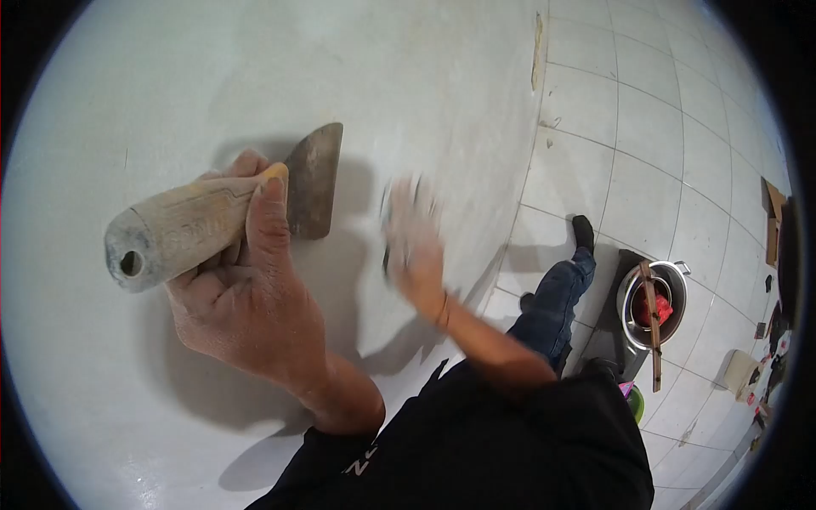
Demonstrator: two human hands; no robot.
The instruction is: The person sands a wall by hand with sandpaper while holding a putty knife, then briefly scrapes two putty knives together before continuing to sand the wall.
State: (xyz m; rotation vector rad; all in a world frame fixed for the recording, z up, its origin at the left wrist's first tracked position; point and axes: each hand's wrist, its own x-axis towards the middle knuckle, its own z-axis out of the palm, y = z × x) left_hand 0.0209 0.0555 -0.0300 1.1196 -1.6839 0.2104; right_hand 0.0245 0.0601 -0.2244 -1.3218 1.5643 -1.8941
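A putty knife with a worn, dusty handle (191, 217) and a dull metal blade (314, 183) is gripped in my left hand (246, 306). My left fingers wrap round the handle, and the thumb presses near its yellowish neck. The blade points to the right, in front of the pale wall (255, 68). To the right of it, my right hand (414, 246) is smeared by motion against the wall. Dark edges of a flat thing show on both sides of its fingers; the blur hides what it is.
White floor tiles (646, 136) meet the wall along a seam with a damaged, yellowish patch (537, 51). A metal pot (671, 331) with a wooden stick (653, 327) across it and something red inside stands near my leg (557, 297). Cardboard (773, 221) and clutter lie at the far right.
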